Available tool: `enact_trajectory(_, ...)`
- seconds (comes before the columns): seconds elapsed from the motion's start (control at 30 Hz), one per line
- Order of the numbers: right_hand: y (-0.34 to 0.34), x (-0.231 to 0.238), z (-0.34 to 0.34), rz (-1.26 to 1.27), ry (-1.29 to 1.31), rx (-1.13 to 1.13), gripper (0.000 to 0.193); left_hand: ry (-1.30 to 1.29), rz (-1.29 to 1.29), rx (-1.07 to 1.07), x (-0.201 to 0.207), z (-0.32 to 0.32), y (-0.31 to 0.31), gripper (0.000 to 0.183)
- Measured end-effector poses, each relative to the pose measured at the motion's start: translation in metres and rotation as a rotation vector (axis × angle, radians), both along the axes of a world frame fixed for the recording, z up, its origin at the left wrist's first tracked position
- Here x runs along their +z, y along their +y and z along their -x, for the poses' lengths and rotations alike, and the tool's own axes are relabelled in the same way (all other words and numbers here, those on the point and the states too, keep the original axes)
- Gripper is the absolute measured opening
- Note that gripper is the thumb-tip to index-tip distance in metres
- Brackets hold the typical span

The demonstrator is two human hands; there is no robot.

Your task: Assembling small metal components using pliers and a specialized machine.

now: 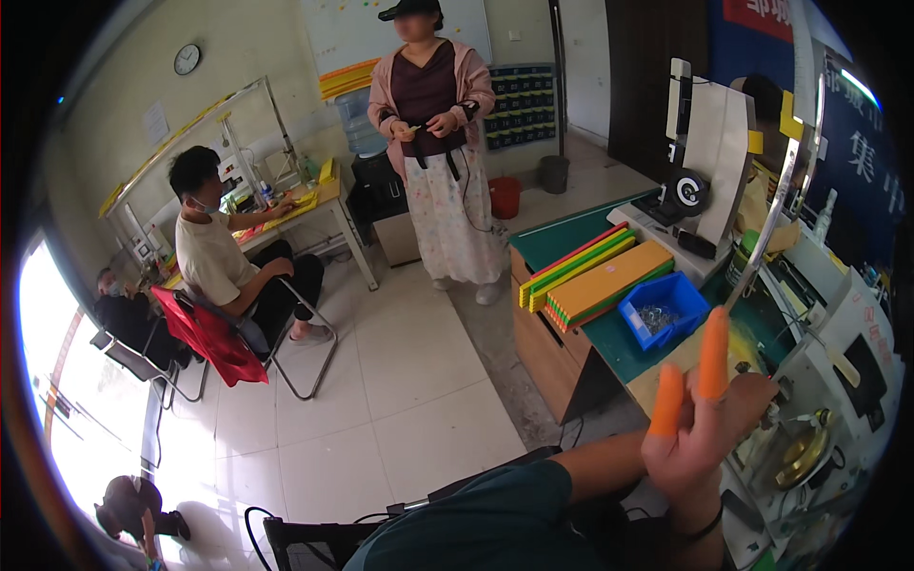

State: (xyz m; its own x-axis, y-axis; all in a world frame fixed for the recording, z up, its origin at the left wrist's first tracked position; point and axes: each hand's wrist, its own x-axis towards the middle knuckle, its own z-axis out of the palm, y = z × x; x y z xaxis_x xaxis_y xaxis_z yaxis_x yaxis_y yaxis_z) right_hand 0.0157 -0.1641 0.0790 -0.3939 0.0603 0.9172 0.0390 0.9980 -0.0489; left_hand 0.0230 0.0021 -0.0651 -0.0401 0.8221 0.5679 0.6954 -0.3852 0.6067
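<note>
My right hand is raised at the lower right, with a black band round its wrist. Orange rubber finger cots cover two of its digits, which stretch upward and apart. I see nothing held between them. From the lower left, my left forearm in a dark green sleeve reaches behind the right hand. My left hand is mostly hidden there, so its fingers cannot be made out. Just beyond the raised fingers is a blue plastic bin of small clear pieces, on a green-topped desk.
Bundled orange, green and yellow strips lie beside the bin. A white instrument with a black dial stands behind it. Cluttered bench items include a brass-coloured round part. Nearby are a standing person, a seated person and chairs.
</note>
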Motion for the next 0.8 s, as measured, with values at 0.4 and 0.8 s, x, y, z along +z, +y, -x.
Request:
enact_trajectory(0.4,-0.056,0.048,0.053,-0.176,-0.132,0.589,0.011,-0.018,-0.088,-0.015,0.086,-0.003,0.018,0.022)
enact_trajectory(0.8,-0.046,0.118,0.076,0.74,-0.665,1.176,0.033,0.038,0.188,0.196,0.091,0.059,-0.055,0.031)
